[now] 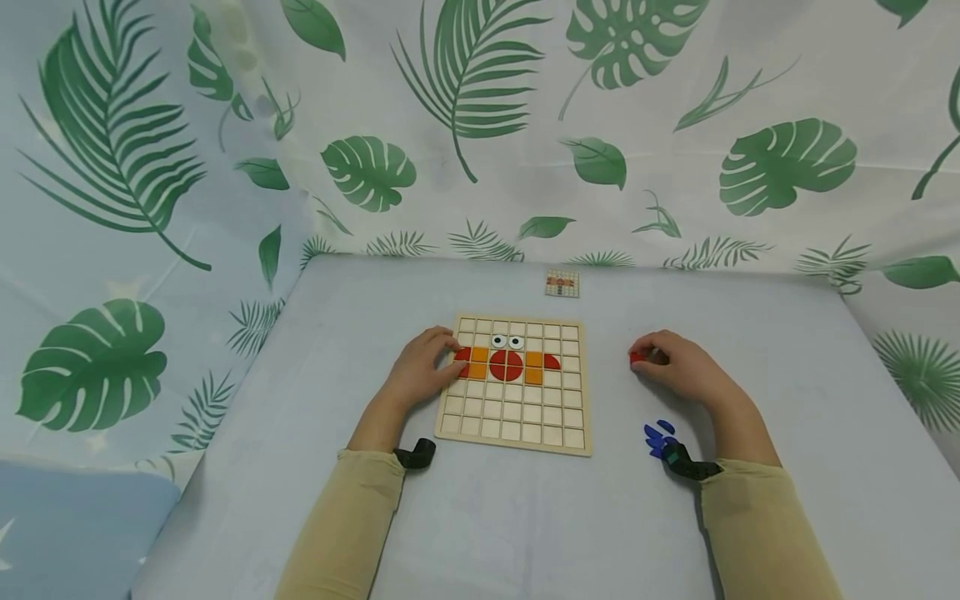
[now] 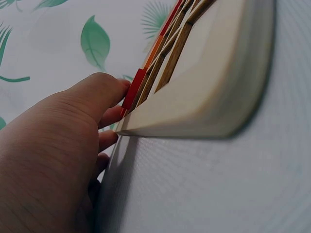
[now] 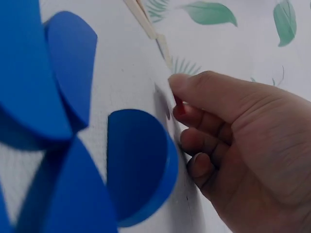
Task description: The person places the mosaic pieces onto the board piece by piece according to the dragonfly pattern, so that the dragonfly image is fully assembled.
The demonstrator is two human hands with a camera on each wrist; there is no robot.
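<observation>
A wooden grid board [image 1: 487,425] lies mid-table, with orange squares [image 1: 533,368], red quarter-circle pieces forming a red disc [image 1: 506,365], and two eye pieces [image 1: 507,342] on it. At the board's left edge my left hand [image 1: 423,367] pinches a red piece [image 2: 133,90] between thumb and index finger, over the end cells. Another red piece [image 1: 551,362] sits beside the right orange column. Off to the board's right, my right hand [image 1: 678,367] holds a small red piece [image 3: 179,104] between thumb and index finger, just above the table; the fingers hide most of it.
Several blue curved pieces [image 1: 660,437] lie on the table near my right wrist. A small pattern card [image 1: 562,283] showing a similar grid lies beyond the board. Leaf-printed cloth [image 1: 510,208] hangs behind the table.
</observation>
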